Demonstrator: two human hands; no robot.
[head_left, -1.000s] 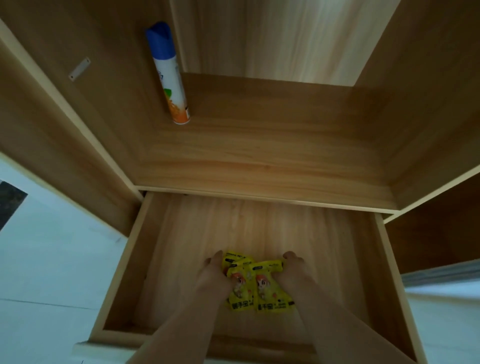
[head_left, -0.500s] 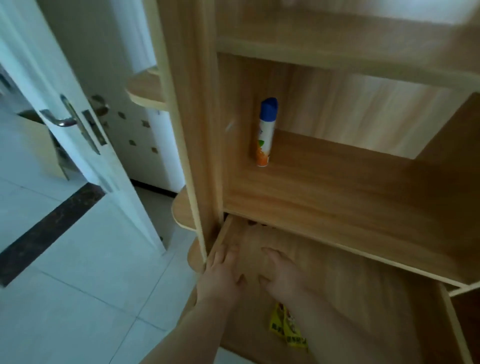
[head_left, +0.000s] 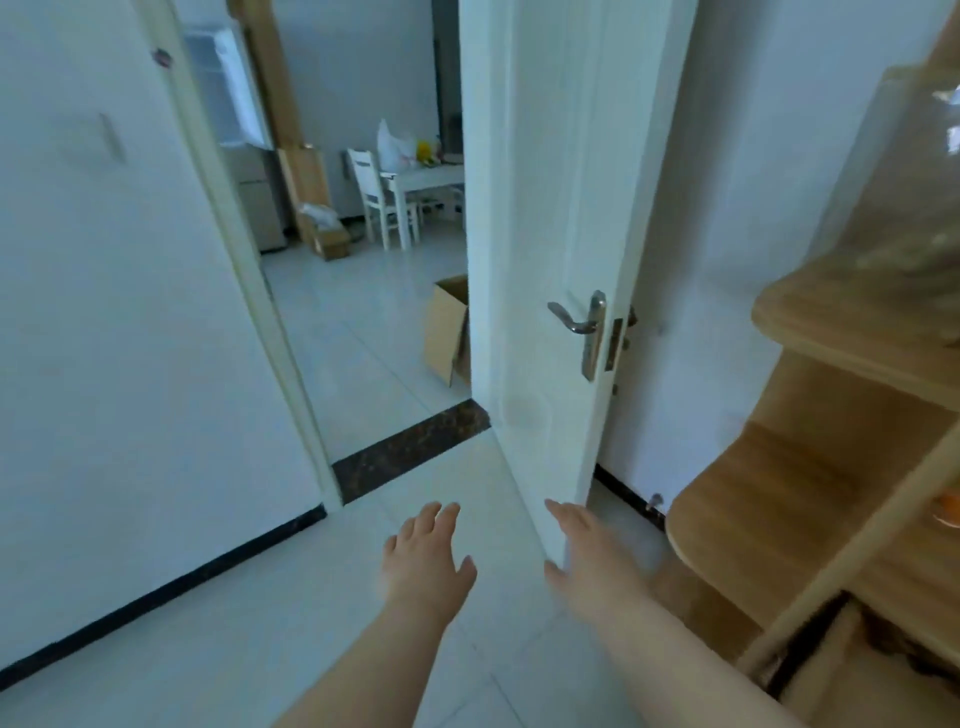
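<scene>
My left hand (head_left: 426, 561) hovers over the white tiled floor with its fingers straight and spread, holding nothing. My right hand (head_left: 587, 556) is stretched out beside it, fingers straight and empty, just in front of the lower edge of the white door (head_left: 550, 260). The yellow packets and the drawer are out of view.
The white door stands ajar with a metal lever handle (head_left: 576, 325). A wooden cabinet with rounded corner shelves (head_left: 810, 509) fills the right side. Through the doorway lie a cardboard box (head_left: 447, 332), a white chair (head_left: 379, 200) and a table (head_left: 426, 179). A white wall (head_left: 104, 312) stands at left.
Both hands let go of the yellow packets in the drawer and came out empty. My view swung left from the cabinet to the open doorway.
</scene>
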